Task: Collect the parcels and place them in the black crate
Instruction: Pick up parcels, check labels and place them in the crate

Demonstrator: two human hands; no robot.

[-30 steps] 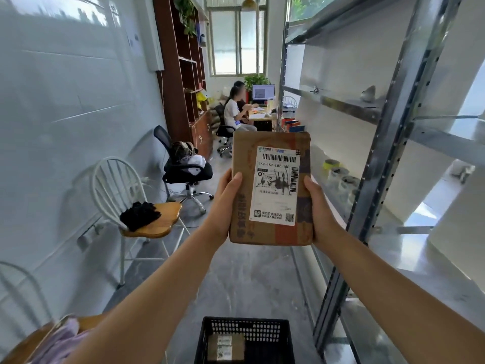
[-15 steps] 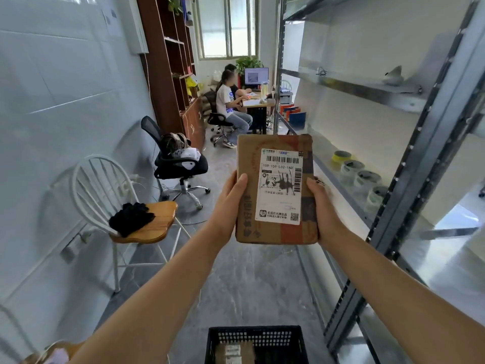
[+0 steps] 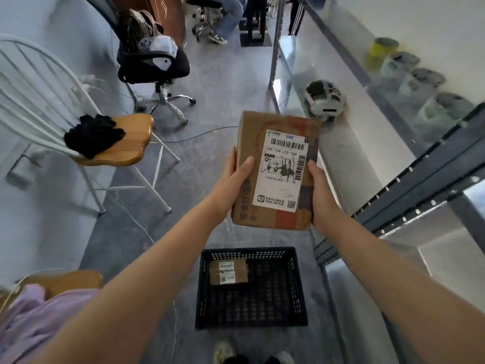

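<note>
I hold a brown cardboard parcel (image 3: 275, 172) with a white shipping label in front of me, above the floor. My left hand (image 3: 231, 185) grips its left edge with the thumb on the front face. My right hand (image 3: 321, 195) grips its right edge. Below, on the grey floor, stands the black crate (image 3: 296, 308), open-topped with perforated walls. A small brown parcel (image 3: 228, 271) with white labels lies in the crate's far left corner.
A metal shelving rack (image 3: 420, 177) runs along the right, with a headset (image 3: 325, 101) and several containers on its low shelf. A white chair (image 3: 115, 143) with black cloth and a black office chair (image 3: 154, 64) stand at the left. A cable crosses the floor.
The view has tilted down from the room to the floor. The parcel has come lower and nearer to the crate, still held by both hands, and the whole crate now shows.
</note>
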